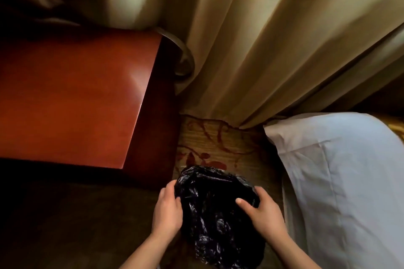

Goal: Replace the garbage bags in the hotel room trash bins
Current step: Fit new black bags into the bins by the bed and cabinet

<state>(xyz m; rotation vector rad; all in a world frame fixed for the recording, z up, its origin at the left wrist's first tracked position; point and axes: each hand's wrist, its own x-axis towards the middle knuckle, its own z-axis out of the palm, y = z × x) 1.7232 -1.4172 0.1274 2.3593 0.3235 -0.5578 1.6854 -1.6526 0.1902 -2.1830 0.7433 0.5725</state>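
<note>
A crumpled black garbage bag (214, 209) sits low in the middle of the view, above the patterned carpet. My left hand (167, 209) grips its left edge with curled fingers. My right hand (261, 212) holds the right side, thumb lying across the top of the plastic and fingers wrapped round the far edge. The bag's upper rim is bunched between both hands. Whether a bin stands under the bag is hidden by the plastic.
A reddish wooden table (72, 102) fills the left side, close to the bag. Beige curtains (251, 46) hang behind. A white pillow (341, 181) lies to the right. A strip of floral carpet (209, 142) runs between table and pillow.
</note>
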